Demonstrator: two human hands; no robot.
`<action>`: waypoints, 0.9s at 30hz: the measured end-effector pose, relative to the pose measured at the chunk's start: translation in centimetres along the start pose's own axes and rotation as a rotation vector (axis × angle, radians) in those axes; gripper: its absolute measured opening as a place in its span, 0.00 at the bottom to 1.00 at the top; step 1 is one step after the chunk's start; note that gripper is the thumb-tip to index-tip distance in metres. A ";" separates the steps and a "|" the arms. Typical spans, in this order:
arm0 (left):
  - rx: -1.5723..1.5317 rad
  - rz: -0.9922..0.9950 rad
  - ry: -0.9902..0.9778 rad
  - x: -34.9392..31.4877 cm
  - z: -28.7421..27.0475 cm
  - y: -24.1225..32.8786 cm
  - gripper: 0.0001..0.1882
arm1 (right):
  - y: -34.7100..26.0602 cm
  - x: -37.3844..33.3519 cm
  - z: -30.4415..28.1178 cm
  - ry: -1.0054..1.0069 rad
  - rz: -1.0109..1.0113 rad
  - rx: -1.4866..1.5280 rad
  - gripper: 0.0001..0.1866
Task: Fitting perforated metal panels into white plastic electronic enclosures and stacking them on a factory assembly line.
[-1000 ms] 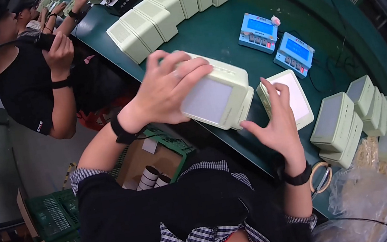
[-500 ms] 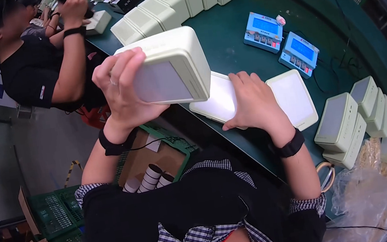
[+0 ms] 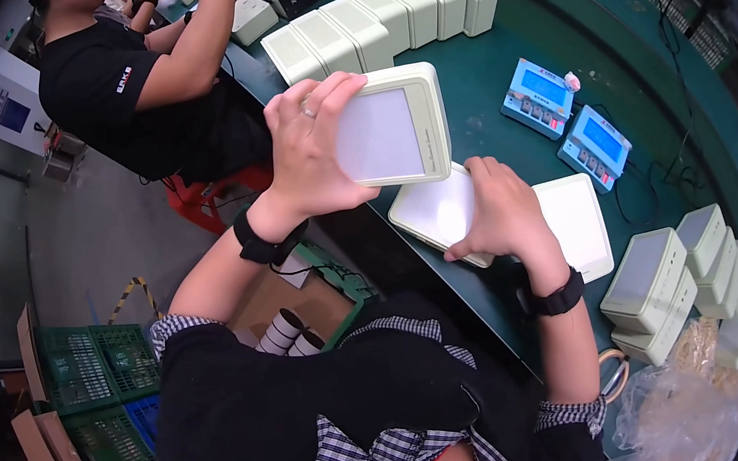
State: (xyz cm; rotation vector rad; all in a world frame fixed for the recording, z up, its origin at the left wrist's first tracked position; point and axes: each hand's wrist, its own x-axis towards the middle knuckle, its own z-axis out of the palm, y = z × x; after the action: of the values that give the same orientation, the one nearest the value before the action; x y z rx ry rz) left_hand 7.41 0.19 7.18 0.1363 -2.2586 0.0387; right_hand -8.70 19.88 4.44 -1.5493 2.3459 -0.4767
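My left hand is wrapped round a cream, box-shaped device, held up above the bench's near edge. The device's pale front panel faces me, inside a rounded cream frame. My right hand grips the side of a second cream device, which lies tilted at the bench edge with its bright panel up. Part of that one is hidden under my fingers. Beside my right wrist, a third cream device lies face up on the green bench.
A row of cream devices stands at the back. Two blue display units with cables sit right of centre. Stacked devices, tape rings and a plastic bag are at right. Green crates stand lower left; a co-worker sits left.
My left hand has turned its device so the front panel shows more fully and its top less. It hangs lower, close above the device in my right hand. The whole view has shifted.
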 end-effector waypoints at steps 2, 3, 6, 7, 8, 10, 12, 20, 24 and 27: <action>-0.020 -0.033 -0.040 0.5 1.1 -0.2 0.51 | -0.1 -0.7 -0.2 -0.021 0.001 -0.012 0.53; -0.020 -0.035 -0.040 0.6 1.6 -0.3 0.51 | -0.3 -1.2 -0.2 -0.043 -0.004 -0.023 0.54; -0.044 -0.114 -0.161 0.7 3.8 -0.5 0.53 | -0.4 -2.5 0.1 -0.068 -0.022 -0.031 0.54; -0.051 -0.114 -0.161 0.8 4.5 -0.6 0.53 | -0.4 -2.9 0.2 -0.068 -0.037 -0.027 0.55; -0.098 -0.134 -0.223 0.9 5.5 -0.6 0.53 | -0.2 -3.3 0.3 -0.067 -0.040 -0.022 0.55; -0.191 -0.170 -0.348 1.0 7.3 -0.6 0.54 | -0.2 -3.5 0.2 -0.065 -0.030 -0.011 0.55; -0.237 -0.165 -0.417 1.3 8.7 -0.3 0.55 | -0.1 -3.7 0.1 -0.056 -0.037 0.013 0.55; -0.326 -0.218 -0.707 2.0 11.2 -0.5 0.57 | 0.0 -3.6 0.2 -0.069 -0.033 0.019 0.54; -0.312 -0.236 -0.760 2.3 11.1 -0.5 0.58 | -0.1 -3.4 0.1 -0.090 -0.019 0.020 0.54; -0.306 -0.238 -0.780 2.5 11.2 -0.5 0.58 | -0.1 -3.5 0.0 -0.081 -0.020 0.023 0.53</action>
State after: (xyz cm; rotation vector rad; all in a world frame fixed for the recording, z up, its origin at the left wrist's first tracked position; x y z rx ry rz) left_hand -2.65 -1.37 1.95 0.2935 -2.9640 -0.5754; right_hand -7.33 23.05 4.66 -1.5531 2.2591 -0.4362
